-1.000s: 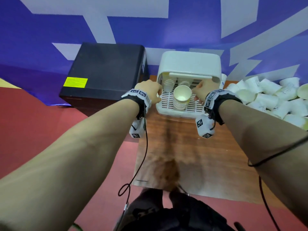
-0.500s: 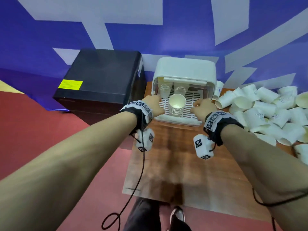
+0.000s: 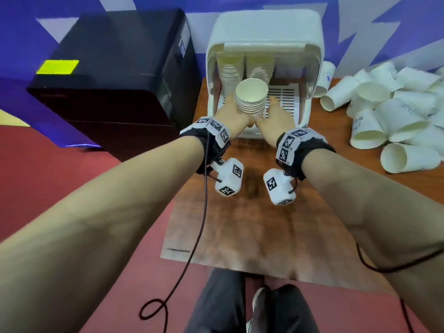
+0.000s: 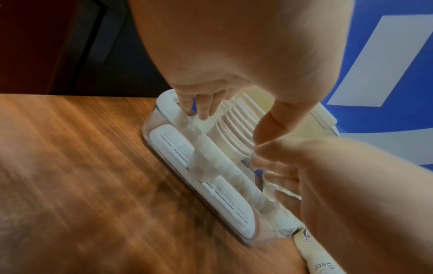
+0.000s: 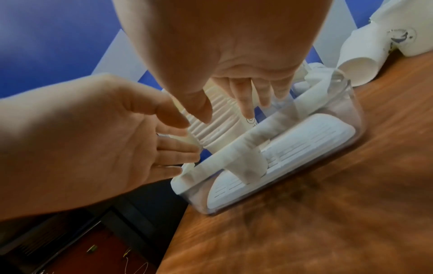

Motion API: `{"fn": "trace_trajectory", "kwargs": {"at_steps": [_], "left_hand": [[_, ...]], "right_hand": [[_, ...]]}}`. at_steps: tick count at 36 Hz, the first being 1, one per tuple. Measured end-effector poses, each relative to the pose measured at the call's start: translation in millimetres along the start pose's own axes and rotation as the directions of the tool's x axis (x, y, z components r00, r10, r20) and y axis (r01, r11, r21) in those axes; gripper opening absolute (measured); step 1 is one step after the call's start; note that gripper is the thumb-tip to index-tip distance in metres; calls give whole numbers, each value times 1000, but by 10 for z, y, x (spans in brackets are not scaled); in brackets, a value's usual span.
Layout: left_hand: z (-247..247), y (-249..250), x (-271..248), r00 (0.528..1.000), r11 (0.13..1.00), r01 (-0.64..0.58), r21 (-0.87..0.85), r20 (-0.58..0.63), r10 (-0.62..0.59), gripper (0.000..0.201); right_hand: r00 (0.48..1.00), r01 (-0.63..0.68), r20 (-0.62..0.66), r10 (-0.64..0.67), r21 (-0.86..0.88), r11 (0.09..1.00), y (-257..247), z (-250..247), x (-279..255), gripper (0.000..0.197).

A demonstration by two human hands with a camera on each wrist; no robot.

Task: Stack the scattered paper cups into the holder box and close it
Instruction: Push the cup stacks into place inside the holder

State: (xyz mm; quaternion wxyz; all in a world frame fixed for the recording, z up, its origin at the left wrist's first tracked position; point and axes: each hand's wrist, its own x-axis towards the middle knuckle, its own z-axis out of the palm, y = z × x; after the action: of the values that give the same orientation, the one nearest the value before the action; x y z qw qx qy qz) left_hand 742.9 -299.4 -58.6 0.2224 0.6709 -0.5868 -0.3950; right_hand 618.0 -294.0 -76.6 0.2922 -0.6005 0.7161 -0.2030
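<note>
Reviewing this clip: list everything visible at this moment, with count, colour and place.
holder box: one, white, lid raised, back of table
cup stack: one, white, on the box's slatted tray, between both hands
stored cup stacks: two, white, at the box's rear
loose paper cups: many, white, heaped right of box
table: one, brown wood
black cabinet: one, yellow label, left of box
left hand: fingers straight, beside the stack
right hand: fingers straight, beside the stack
wrist cameras: two, white, under the wrists
</note>
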Motion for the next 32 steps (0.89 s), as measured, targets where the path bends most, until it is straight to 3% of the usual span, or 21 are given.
{"fn": "trace_trajectory", "kwargs": {"at_steps": [4,8,15,22,25,32], "left_hand": [[42,-18,-18,999,996,17,-89,36,-13,96],[47,-58,47,998,987,31,-160,63,-21,94],[57,156,8,993,981,-9,-196,110,31,88],[266,319,152,980,968,-10,-252,191,59,100],[297,414,168,968,961,-8,-278,239,77,84],[391,503,371,964,941,-14,-337,246,103,102]], "right_hand": [[1000,-14,11,13,11,1000,-32,88,-40,72],[999,-25,27,23,48,999,-27,74,-55,77],[997,-75,-14,78,169,983,41,-120,-48,63],[987,-128,-70,144,194,973,218,-281,91,60],[983,-141,-87,162,213,967,269,-333,153,63],[975,-171,-92,203,271,947,288,-408,307,69]]}}
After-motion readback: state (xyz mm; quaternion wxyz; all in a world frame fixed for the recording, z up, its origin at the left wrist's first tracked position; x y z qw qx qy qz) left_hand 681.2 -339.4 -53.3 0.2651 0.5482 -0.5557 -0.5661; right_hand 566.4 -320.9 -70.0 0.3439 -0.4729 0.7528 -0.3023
